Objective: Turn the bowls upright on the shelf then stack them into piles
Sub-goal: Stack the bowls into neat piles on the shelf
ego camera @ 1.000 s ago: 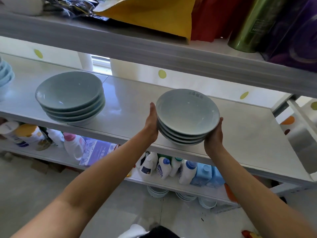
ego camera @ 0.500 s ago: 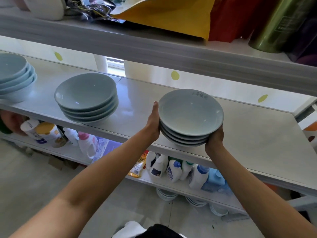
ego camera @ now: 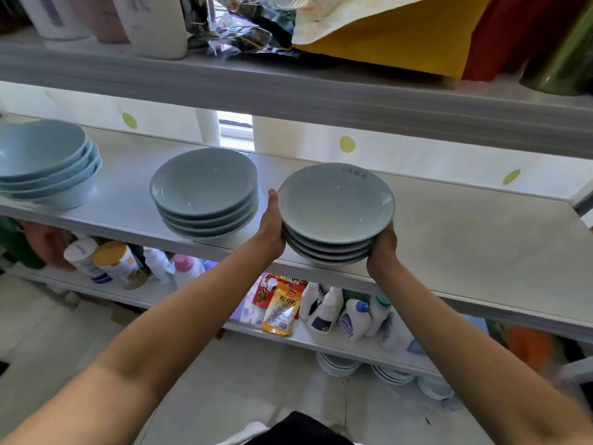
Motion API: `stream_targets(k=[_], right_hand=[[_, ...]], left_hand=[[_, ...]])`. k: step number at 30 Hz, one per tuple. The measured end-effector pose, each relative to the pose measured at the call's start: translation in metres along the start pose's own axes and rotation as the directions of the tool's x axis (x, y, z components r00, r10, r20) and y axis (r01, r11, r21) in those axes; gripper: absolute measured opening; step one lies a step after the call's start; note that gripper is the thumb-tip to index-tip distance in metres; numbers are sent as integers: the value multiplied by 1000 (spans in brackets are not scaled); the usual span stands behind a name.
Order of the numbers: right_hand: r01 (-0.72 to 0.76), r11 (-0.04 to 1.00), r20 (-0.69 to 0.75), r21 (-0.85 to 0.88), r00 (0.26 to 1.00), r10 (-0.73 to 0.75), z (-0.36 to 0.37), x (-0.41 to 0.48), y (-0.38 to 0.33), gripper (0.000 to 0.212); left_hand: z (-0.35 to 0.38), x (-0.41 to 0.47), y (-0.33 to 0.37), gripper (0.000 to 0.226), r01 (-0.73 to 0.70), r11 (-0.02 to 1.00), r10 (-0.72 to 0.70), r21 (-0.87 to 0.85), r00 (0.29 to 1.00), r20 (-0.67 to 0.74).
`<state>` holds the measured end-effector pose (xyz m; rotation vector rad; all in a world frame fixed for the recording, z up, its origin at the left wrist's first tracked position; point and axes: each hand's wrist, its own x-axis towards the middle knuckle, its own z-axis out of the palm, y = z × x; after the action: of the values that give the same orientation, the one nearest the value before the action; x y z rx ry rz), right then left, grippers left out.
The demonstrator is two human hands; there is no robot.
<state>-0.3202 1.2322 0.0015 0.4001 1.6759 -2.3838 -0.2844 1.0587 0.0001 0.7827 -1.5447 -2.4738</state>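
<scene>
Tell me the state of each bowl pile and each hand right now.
Right pile: upright, stacked, held between both hands.
Middle pile: upright, stacked, untouched on the shelf.
Left pile: upright, stacked, untouched.
Left hand: grips right pile's left side.
Right hand: grips its right side.

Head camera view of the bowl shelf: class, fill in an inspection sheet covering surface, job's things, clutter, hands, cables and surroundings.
Surface: pale shelf, bare at the right.
Job's things: three upright piles of blue bowls: left pile, middle pile, held pile at the front edge.
Clutter: nothing seen.
Hands: left hand and right hand grip the held pile's sides.
Cables: nothing seen.
Surroundings: bags on the upper shelf; bottles and a snack packet below; plates lowest.
</scene>
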Motion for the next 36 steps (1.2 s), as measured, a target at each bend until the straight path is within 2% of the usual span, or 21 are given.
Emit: stream_targets(k=[9,17,32,36], right_hand=[[-28,999,-12,24,1000,28,25,-3,9,23],[-26,1000,-25,17,999,27,38,1,20,29],[-11,1000,-60,-2,998,11,42,-7,20,25],[-26,1000,-65,-1,998,26,43,-13,18,39]], left_hand=[[-23,5,10,61,-53,998,53,13,998,31],[-37,13,15,57,-44,999,46,-23,997,55],[-41,6,16,58,-57,998,60,-33,992,108],[-44,2,16,65,-38,999,41,-25,991,124]])
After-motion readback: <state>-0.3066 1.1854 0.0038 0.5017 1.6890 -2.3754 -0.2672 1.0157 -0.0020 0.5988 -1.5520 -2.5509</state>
